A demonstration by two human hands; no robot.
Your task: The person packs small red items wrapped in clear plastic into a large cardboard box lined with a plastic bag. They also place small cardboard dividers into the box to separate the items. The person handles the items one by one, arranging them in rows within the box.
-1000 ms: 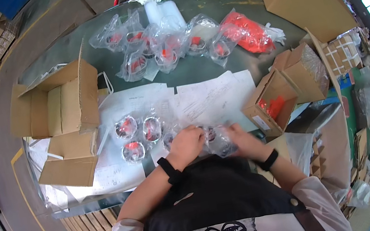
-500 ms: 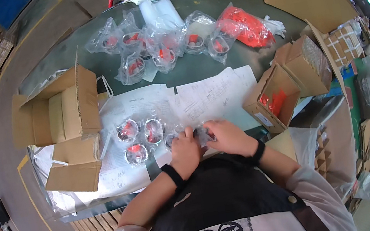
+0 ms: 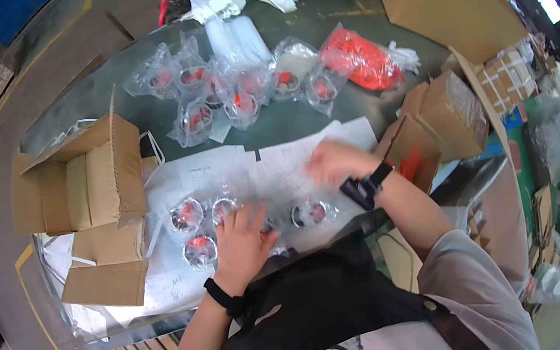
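Several clear-bagged round silvery parts with red pieces inside lie on the papers in front of me; one bagged part (image 3: 187,214) and another bagged part (image 3: 200,251) are at the left. My left hand (image 3: 241,245) rests palm down over this group, fingers apart, partly covering a bagged part (image 3: 225,210) and one at its fingertips. A separate bagged part (image 3: 310,213) lies to the right, untouched by either hand. My right hand (image 3: 341,162) is raised above the papers, smeared by motion, so its fingers cannot be made out.
Farther back lie more bagged parts (image 3: 240,105), a bag of red pieces (image 3: 361,59) and white gloves (image 3: 217,3). An open carton (image 3: 125,165) stands at the left. Small cartons, one box (image 3: 406,145) holding red pieces, stand at the right. Printed papers (image 3: 278,164) cover the near table.
My hands have parted: the right has lifted away up and to the right, and the left has shifted left onto the grouped bagged parts. A bagged part between them now lies uncovered.
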